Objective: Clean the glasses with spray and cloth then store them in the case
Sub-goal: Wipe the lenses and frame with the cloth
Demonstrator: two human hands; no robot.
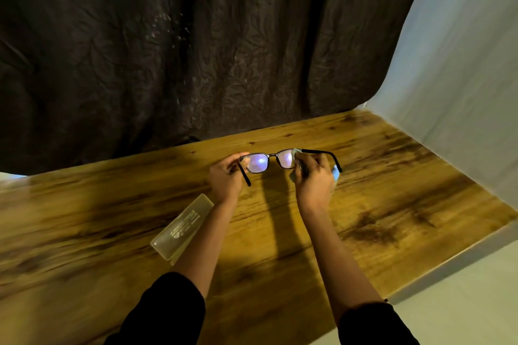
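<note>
Eyeglasses (271, 155) held above a wooden table (392, 190), cloth at one lens.
The left hand (225, 176) pinches the frame at its left hinge; the right hand (314, 180) grips a pale cloth (296, 152) against the right lens. A translucent case (182, 227) lies on the table beside the left forearm.

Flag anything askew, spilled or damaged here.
Nothing looks damaged or spilled. The black-framed glasses sit level between the left hand and the right hand, which holds a pale cloth against one lens. The translucent rectangular plastic case lies diagonally on the wooden table.
</note>
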